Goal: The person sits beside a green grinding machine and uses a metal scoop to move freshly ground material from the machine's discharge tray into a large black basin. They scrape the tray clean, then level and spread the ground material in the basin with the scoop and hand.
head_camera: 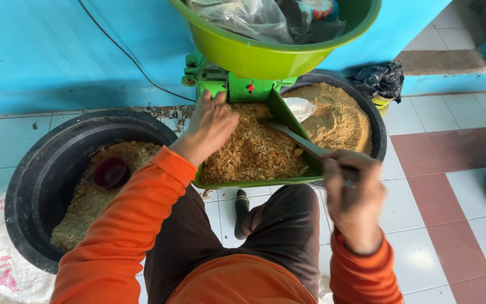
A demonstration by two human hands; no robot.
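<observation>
Crumbly tan meal (254,149) fills the green metal tray (254,183) between both hands. Left hand (210,125) lies flat with loose fingers on it. Right hand (355,197) grips a long grey scraper (299,141) poking in.

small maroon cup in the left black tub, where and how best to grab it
Probably grip the small maroon cup by its rim, coming from above: it sits upright and open-topped on the grain in the black tub, its lower sides apparently sunk, with free space overhead.

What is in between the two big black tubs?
In the head view, the green tray of crumbly brown feed sits between the left black tub and right black tub.
</observation>
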